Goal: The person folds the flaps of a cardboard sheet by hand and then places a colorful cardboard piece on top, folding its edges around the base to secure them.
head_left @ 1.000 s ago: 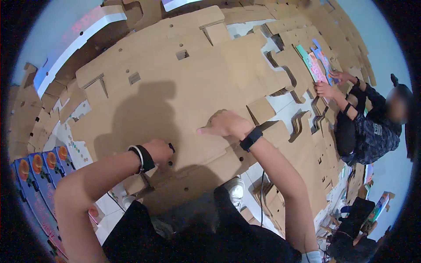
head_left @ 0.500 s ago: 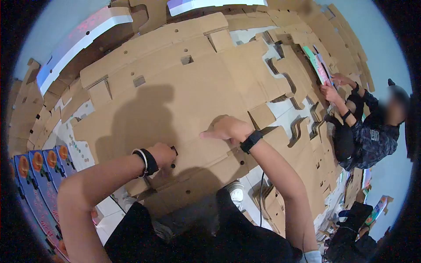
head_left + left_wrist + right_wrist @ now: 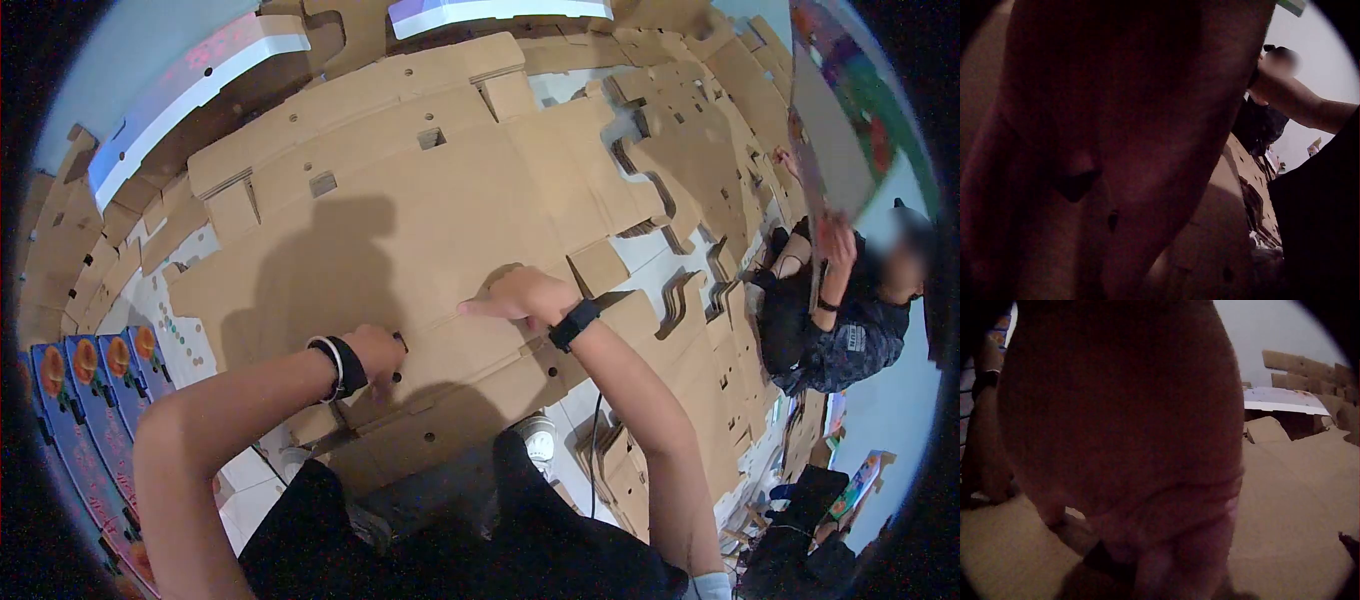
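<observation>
A broad stack of flat brown cardboard sheets (image 3: 470, 220) lies before me, with slots, small round holes and fold lines. My left hand (image 3: 372, 352) is down on the near part of the top sheet, beside two dark holes, its fingers bent downward. To its right, my right hand (image 3: 525, 297) rests on the same sheet along a fold line, thumb stretched to the left. Both wrist views are dark. The left hand (image 3: 1110, 137) and right hand (image 3: 1122, 456) fill them, fingertips low against the cardboard; whether they pinch its edge I cannot tell.
Printed blue boxes (image 3: 85, 400) stand in a row at left. White-and-purple printed cardboard (image 3: 205, 75) leans at the back. At right, a seated person (image 3: 850, 320) holds a large printed sheet (image 3: 850, 110). More cut cardboard (image 3: 690, 150) covers the floor there; a cable (image 3: 596, 450) runs near my foot.
My hands stay at the same places on the cardboard; the view shifts slightly. The person at right has lifted a printed sheet from the stack and now holds it upright.
</observation>
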Motion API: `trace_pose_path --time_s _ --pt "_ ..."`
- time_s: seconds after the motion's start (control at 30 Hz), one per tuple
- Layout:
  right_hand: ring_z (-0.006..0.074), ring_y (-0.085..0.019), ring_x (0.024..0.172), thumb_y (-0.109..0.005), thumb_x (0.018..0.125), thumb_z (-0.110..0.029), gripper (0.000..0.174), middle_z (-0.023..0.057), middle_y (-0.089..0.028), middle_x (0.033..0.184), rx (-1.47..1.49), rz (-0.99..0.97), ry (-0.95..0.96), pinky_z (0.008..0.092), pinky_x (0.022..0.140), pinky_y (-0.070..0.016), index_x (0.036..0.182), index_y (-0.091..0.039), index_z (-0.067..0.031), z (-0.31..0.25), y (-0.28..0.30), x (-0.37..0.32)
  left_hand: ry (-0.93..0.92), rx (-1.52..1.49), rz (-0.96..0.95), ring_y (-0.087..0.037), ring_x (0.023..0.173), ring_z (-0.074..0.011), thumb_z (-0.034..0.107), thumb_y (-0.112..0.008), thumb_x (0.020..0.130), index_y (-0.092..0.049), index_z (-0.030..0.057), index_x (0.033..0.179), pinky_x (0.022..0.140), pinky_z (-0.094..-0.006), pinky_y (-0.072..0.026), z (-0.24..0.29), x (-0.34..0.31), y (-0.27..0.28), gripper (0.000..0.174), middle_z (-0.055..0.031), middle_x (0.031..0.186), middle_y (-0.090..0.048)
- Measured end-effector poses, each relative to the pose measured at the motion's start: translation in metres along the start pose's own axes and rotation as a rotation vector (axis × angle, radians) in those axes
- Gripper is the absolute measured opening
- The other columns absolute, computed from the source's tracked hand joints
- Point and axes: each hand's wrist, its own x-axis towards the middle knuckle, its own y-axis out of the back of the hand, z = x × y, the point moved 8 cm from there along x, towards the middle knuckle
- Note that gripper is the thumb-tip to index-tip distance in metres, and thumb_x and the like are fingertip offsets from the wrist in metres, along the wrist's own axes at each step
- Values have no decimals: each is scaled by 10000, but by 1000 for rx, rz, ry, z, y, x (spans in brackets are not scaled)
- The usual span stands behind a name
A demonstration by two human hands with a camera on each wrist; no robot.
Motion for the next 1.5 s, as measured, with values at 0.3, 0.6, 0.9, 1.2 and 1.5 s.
trace_pose_path --time_s 0.3,0.6,0.9,1.2,1.5 --pt "263 -612 658 -342 845 -521 635 174 -588 665 -112 441 178 336 600 -491 724 -601 47 2 -18 5 -70 -15 16 -598 846 -323 353 -799 472 -591 11 942 735 -386 -475 -2 6 -5 617 -164 862 -620" --pt "131 -276 489 -507 855 -170 317 36 -304 536 1191 963 333 288 456 -246 617 -374 -7 19 -103 -62 -111 107 179 -608 808 -299 234 -705 600 -622 28 856 702 -377 -483 6 -4 9 338 -153 850 -623" --pt "216 -448 497 -491 858 -149 323 77 -424 536 1558 370 265 319 483 -342 570 -429 -17 -42 -116 -42 -255 132 395 -600 670 -339 195 -638 592 -618 26 704 590 -425 -472 5 -3 17 204 -172 690 -605" --pt "231 -335 390 -546 825 -103 367 94 -344 473 903 620 622 342 409 -289 508 -372 -34 -78 -110 -34 -196 189 333 -602 754 -301 169 -667 583 -624 54 728 617 -391 -484 0 7 9 190 -140 752 -614" --pt "225 -463 395 -453 890 -265 431 124 -477 483 1012 633 630 335 429 -387 560 -506 7 -83 -101 -31 -263 203 438 -599 661 -337 208 -583 672 -609 26 687 580 -416 -477 7 -13 23 184 -163 692 -607"
